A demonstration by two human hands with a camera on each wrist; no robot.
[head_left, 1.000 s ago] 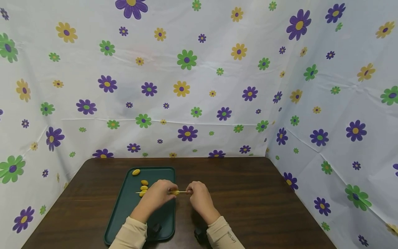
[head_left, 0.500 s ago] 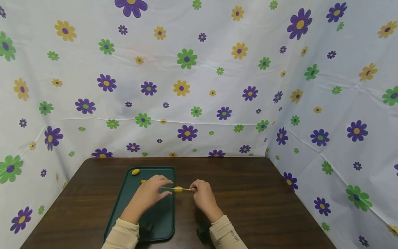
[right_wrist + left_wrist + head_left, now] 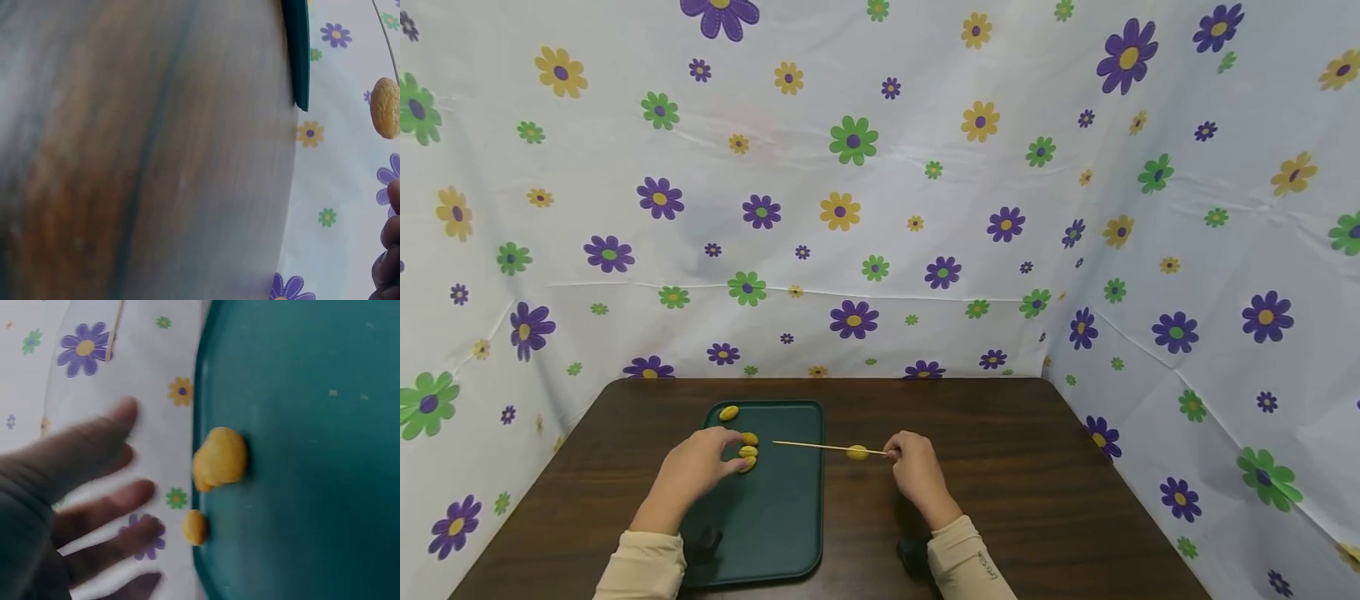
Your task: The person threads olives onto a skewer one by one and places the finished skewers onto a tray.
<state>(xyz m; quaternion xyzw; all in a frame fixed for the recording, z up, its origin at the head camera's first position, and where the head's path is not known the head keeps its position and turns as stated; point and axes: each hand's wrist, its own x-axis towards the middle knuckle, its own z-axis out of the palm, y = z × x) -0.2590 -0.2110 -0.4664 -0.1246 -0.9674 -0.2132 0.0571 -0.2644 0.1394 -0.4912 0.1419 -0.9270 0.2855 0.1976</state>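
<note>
My right hand (image 3: 919, 471) pinches one end of a thin wooden skewer (image 3: 805, 444) that points left, held above the table. One yellow oval piece (image 3: 857, 452) is threaded on it near the fingers; the right wrist view shows that piece (image 3: 386, 109) with a wrinkled skin. Over the green tray (image 3: 775, 550), my left hand (image 3: 696, 467) is spread with thumb and fingers apart. Its fingertips are right at a short row of similar yellow pieces (image 3: 748, 452). In the left wrist view a gap shows between those fingers and the yellow pieces (image 3: 224, 456).
Another yellow piece (image 3: 728, 412) lies at the tray's far left corner. Small pale crumbs (image 3: 333, 393) dot the tray. The tray rests on the left part of a dark wooden table (image 3: 1037, 500), with a flowered cloth (image 3: 880, 375) hanging behind and at the sides.
My left hand has let go of the threaded piece and moved left to the row in the tray. My right hand has drawn the skewer to the right, its free end now uncovered.
</note>
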